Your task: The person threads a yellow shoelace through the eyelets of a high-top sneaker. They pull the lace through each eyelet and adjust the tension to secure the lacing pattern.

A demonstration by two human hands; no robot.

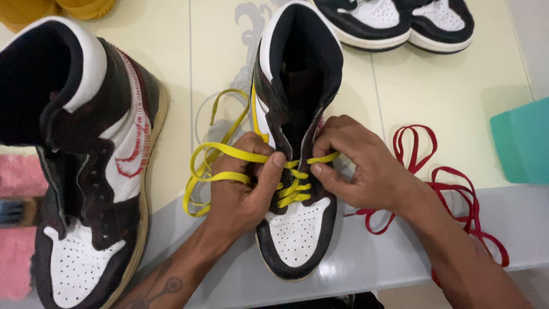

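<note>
1. I am lacing the middle shoe [297, 171], a dark brown and white high-top that stands toe toward me near the front edge of the surface [446, 91].
2. My left hand [243, 183] is closed on the yellow lace [229, 151], thumb pressed at the left row of eyelets; the loose part of the lace loops out to the left on the surface.
3. My right hand [357, 166] pinches the other end of the same lace at the right row of eyelets, fingers curled tight.
4. Three or so crossings sit over the tongue low down; the upper eyelets look bare, so I judge the job under half done.
5. Next, I think, each end needs feeding through the next eyelet up and pulling even, without twisting the flat lace.
6. A red lace [452, 183] lies loose right of my wrist; a second, unlaced shoe [91, 171] stands at the left edge, and another pair [394, 20] sits at the far edge.
</note>
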